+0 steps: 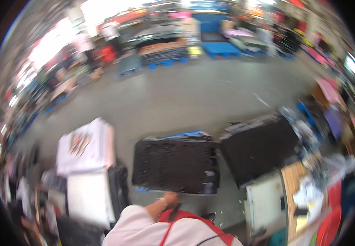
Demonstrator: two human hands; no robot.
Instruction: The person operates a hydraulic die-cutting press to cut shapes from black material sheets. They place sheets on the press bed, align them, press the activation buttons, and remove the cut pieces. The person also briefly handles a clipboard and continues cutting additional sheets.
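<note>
My left hand (170, 198) reaches forward from a pale sleeve, with a band at the wrist. Its fingers look curled, and a dark, blurred piece (176, 208) shows just below them; I cannot make out what it is. Just beyond the hand lies a wide stack of black sheets (173, 166), with shiny marks over its top and blue showing beneath its far and near edges. My right hand is out of the picture. A red apron (181, 215) covers my front.
Right of the stack lies another black sheet stack (261, 149), tilted. Leftward stands a pale sheet stack (81, 147) with small brownish pieces on top, and a white-topped surface (88, 197) nearer. A wooden table (294, 180) holds papers and clear plastic. Blue pallets (220, 50) stand far off.
</note>
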